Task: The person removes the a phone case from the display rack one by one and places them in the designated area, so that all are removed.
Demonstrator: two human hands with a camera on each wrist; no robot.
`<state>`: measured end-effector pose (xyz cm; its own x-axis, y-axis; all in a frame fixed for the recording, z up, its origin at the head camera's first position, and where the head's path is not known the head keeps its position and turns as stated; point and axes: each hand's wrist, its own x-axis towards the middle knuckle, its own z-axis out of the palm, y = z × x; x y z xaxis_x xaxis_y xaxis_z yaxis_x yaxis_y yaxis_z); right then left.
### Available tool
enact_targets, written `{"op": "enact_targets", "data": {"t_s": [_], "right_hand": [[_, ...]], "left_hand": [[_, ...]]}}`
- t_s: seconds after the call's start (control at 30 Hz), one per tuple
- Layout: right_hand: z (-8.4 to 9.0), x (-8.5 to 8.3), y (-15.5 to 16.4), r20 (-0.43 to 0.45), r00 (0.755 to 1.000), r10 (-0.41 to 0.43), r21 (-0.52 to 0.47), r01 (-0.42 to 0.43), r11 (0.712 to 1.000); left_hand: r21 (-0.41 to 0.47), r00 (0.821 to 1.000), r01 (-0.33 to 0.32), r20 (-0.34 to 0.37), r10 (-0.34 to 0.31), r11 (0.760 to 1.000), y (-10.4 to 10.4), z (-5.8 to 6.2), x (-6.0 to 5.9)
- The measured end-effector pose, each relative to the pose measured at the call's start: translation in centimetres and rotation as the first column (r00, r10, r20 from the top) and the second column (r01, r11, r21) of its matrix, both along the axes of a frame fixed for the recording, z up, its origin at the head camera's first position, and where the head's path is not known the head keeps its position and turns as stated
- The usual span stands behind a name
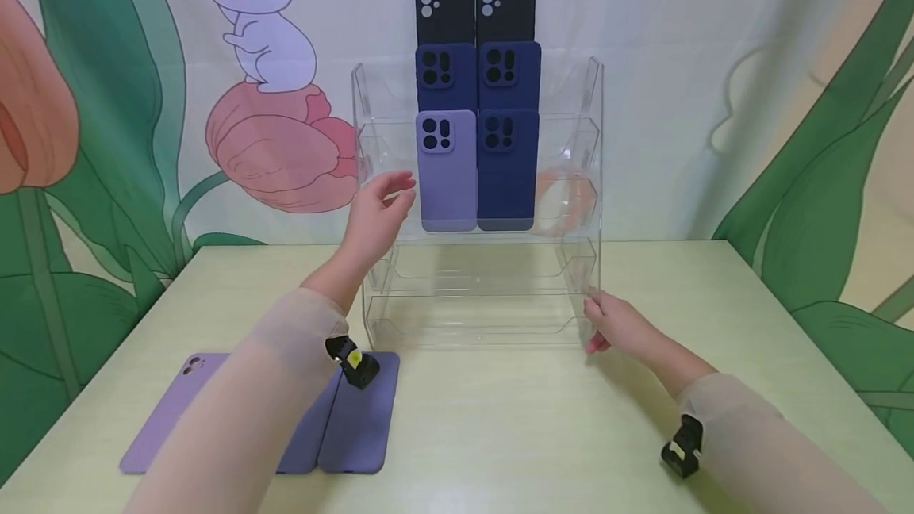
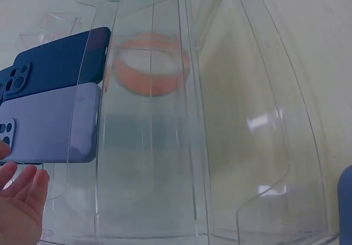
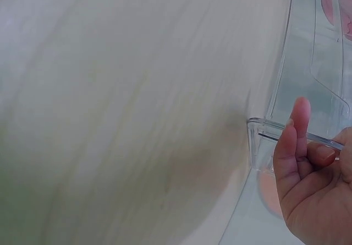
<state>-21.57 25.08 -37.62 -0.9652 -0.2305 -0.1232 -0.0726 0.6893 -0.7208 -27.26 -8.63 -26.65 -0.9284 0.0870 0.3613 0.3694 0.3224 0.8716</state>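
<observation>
While the left hand [image 1: 378, 212] hangs with loose, straight fingers [image 2: 22, 187] grasping nothing, the lilac case [image 1: 447, 171] sits just past their tips, upright in the clear rack [image 1: 477, 292]. The right hand [image 1: 617, 325] rests at the rack's lower right corner, one finger [image 3: 292, 140] laid straight along the edge and the others half curled beside it, not clenched round anything.

The rack looks light, so a push from the left fingers could probably tip it or slide it across the surface [image 1: 500, 419] if the right hand steadies it too weakly. A nudged case might also knock its neighbour out of line.

Beyond the left fingertips the rack holds six cases: two black [image 1: 474, 14] on top, two navy [image 1: 478, 70] below them, then the lilac one beside another navy [image 1: 507, 169]. Its lower tiers hold nothing. Three more lilac cases [image 1: 357, 419] lie flat under the left forearm.
</observation>
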Motion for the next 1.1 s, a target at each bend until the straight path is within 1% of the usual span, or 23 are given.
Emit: {"op": "enact_targets", "data": {"t_s": [0.1, 0.3, 0.4, 0.53, 0.63, 0.83, 0.97, 1.1], "right_hand": [[0.0, -0.1, 0.0, 0.001, 1.0, -0.004, 0.003, 0.004, 1.0], [-0.1, 0.0, 0.1, -0.001, 1.0, -0.011, 0.008, 0.011, 1.0], [-0.2, -0.1, 0.1, -0.004, 1.0, -0.014, 0.004, 0.014, 1.0], [-0.3, -0.1, -0.1, 0.008, 1.0, -0.017, -0.006, 0.017, 1.0], [-0.2, -0.1, -0.2, 0.012, 1.0, -0.018, -0.002, 0.018, 1.0], [0.4, 0.0, 0.0, 0.019, 0.999, -0.028, 0.021, 0.027, 0.999], [0.3, 0.0, 0.0, 0.02, 0.999, -0.033, 0.012, 0.032, 0.999], [0.2, 0.1, -0.2, 0.017, 0.999, -0.027, 0.004, 0.027, 1.0]], "left_hand": [[-0.008, 0.999, -0.015, 0.045, 0.016, 1.0, 0.4, 0.3, -0.3], [-0.042, 0.995, -0.033, 0.095, 0.037, 0.999, 1.2, 0.7, -0.9], [-0.072, 0.992, -0.059, 0.105, 0.066, 0.996, 1.4, 0.9, -1.1], [-0.111, 0.989, -0.096, 0.099, 0.107, 0.989, 1.5, 1.1, -1.3], [-0.13, 0.989, -0.106, 0.092, 0.118, 0.986, 1.5, 1.2, -1.5], [-0.101, 0.992, -0.065, 0.098, 0.075, 0.993, 1.8, 1.3, -1.7], [-0.085, 0.993, -0.037, 0.104, 0.046, 0.996, 1.7, 1.2, -1.7], [-0.037, 0.993, -0.014, 0.113, 0.018, 0.999, 1.3, 1.0, -1.7]]}}
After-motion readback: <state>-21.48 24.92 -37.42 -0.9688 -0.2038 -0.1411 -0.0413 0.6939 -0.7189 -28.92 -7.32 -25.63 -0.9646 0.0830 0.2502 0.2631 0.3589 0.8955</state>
